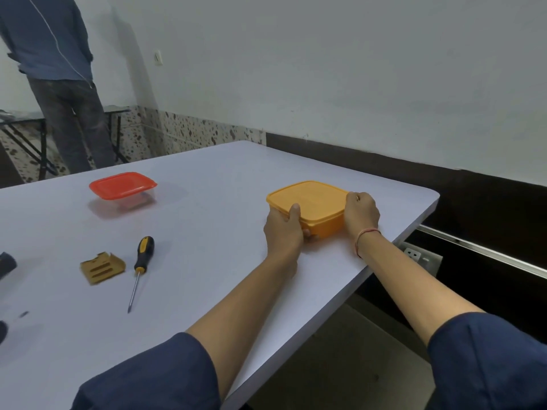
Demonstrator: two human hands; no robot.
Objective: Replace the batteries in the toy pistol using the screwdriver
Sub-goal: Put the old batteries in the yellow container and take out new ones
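A closed orange box sits near the table's right edge. My left hand grips its near left corner, thumb on the lid. My right hand holds its right corner. A screwdriver with a black and yellow handle lies on the table to the left, tip toward me. Beside it lies a tan battery cover. A dark part, possibly the toy pistol, is cut off at the left edge. A small dark screw lies near it.
A clear box with a red lid stands at the back left of the white table. The table's right edge runs close to the orange box. A person stands beyond the table at the far left. A wall socket is below the edge.
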